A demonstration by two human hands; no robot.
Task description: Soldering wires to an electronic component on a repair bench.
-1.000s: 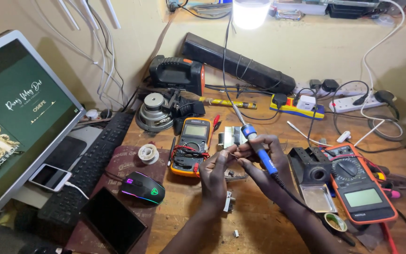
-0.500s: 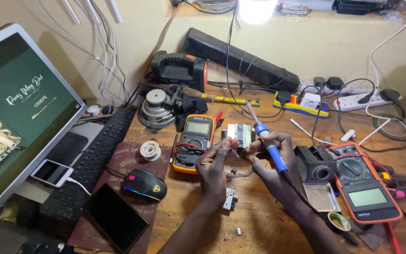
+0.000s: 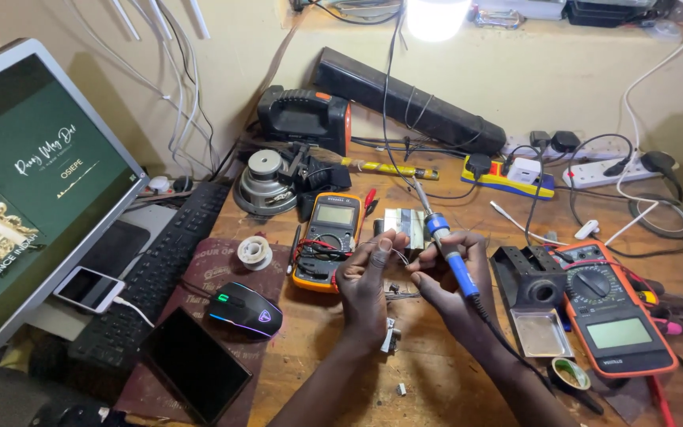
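Note:
My right hand point(image 3: 448, 281) grips a blue-handled soldering iron point(image 3: 446, 245), its tip pointing up and to the left. My left hand point(image 3: 367, 277) pinches a thin wire or small part between thumb and fingers, close to my right fingers. Just behind both hands stands a small transformer-like block point(image 3: 402, 224). A yellow multimeter point(image 3: 330, 237) lies to the left of my left hand. Small metal parts point(image 3: 391, 336) lie on the wooden table point(image 3: 326, 372) under my wrists.
An orange multimeter point(image 3: 610, 320) and black soldering stand point(image 3: 533, 289) are at right. Solder spool point(image 3: 255, 251), lit mouse point(image 3: 245, 310), dark tablet point(image 3: 193, 364), keyboard point(image 3: 156, 269), phone point(image 3: 88, 289) and monitor point(image 3: 25, 190) at left. Power strips point(image 3: 594, 170), speaker part point(image 3: 266, 183), cables behind.
Both hands stay close together over the table; the soldering iron has tilted slightly and the view has shifted a little. No object was picked up or let go.

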